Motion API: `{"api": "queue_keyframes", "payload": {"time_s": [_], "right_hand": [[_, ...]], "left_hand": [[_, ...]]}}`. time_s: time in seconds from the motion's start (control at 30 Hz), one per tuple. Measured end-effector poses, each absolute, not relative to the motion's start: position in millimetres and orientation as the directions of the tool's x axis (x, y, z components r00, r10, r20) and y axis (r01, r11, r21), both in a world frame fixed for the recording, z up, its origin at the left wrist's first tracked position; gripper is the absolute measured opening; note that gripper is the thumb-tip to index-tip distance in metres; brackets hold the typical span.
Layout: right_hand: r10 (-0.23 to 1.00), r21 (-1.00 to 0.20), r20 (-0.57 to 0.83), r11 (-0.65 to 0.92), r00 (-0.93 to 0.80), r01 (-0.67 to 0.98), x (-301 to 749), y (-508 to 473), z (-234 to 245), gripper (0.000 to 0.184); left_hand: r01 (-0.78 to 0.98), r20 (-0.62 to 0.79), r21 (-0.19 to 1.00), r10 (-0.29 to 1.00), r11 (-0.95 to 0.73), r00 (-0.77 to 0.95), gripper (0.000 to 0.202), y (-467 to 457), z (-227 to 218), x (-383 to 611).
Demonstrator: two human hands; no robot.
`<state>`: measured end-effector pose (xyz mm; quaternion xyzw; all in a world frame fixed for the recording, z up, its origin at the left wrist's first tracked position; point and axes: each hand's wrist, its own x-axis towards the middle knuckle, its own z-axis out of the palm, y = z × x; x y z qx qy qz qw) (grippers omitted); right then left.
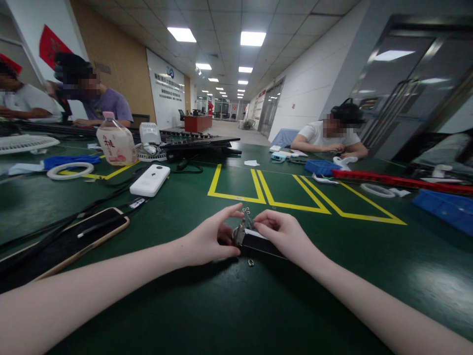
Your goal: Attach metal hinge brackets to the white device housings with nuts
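Note:
In front of me a dark bar-shaped piece with a white upper face (260,240) lies on the green table. A shiny metal fitting (239,235) sits at its left end. My left hand (212,236) is around that fitting, thumb and index finger spread wide; whether its curled fingers touch the metal is hidden. My right hand (283,230) rests over the bar, fingertips pinched on a thin metal part (250,223) above the fitting. Several small metal rings (246,211) show just beyond the fitting. One loose nut-like ring (251,263) lies nearer to me.
Yellow tape outlines (236,199) mark the table ahead. Leftward are a white power bank (150,180), a phone-like black slab (92,236), cables and a pink-capped bottle (116,140). Blue trays (443,209) stand right. A person (332,135) works across the table; others sit left.

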<state>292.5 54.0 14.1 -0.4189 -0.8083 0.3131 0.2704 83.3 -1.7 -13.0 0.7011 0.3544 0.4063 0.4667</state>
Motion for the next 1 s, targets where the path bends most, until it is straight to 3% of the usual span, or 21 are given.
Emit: {"api": "queue_keyframes", "payload": {"time_s": [0.1, 0.2, 0.4, 0.57, 0.67, 0.73, 0.83, 1.0], "right_hand": [[0.857, -0.768, 0.196, 0.436, -0.477, 0.468, 294.0, 54.1, 13.9, 0.026], [0.880, -0.818, 0.190, 0.387, -0.435, 0.426, 297.6, 56.2, 13.2, 0.028], [0.884, -0.757, 0.330, 0.458, -0.332, 0.466, 308.1, 59.8, 10.2, 0.028], [0.745, -0.528, 0.475, 0.667, -0.469, 0.525, 309.9, 49.2, 10.3, 0.028], [0.600, -0.338, 0.473, 0.800, -0.645, 0.496, 308.4, 41.4, 8.5, 0.025], [0.558, -0.284, 0.453, 0.829, -0.695, 0.481, 307.2, 37.7, 7.5, 0.026], [0.607, -0.339, 0.416, 0.795, -0.677, 0.503, 305.4, 34.6, 8.3, 0.029], [0.714, -0.558, 0.290, 0.667, -0.637, 0.494, 302.6, 32.9, 12.9, 0.038]], "left_hand": [[0.201, 0.321, 0.874, 0.836, -0.443, 0.446, 0.095, -7.5, -8.7, 84.9], [0.276, 0.371, 0.789, 0.784, -0.549, 0.498, 0.084, -11.8, -3.8, 86.2], [0.363, 0.385, 0.684, 0.736, -0.633, 0.557, 0.073, -15.2, 0.0, 85.6], [0.363, 0.406, 0.681, 0.741, -0.635, 0.535, 0.071, -17.6, -0.6, 84.8], [0.337, 0.416, 0.695, 0.737, -0.635, 0.533, 0.069, -18.3, -0.3, 84.9], [0.313, 0.408, 0.701, 0.720, -0.641, 0.562, 0.066, -18.5, 1.0, 85.2], [0.291, 0.364, 0.728, 0.709, -0.621, 0.604, 0.062, -18.6, 4.4, 85.7], [0.269, 0.327, 0.773, 0.724, -0.575, 0.607, 0.061, -19.5, 8.3, 86.3]]}}
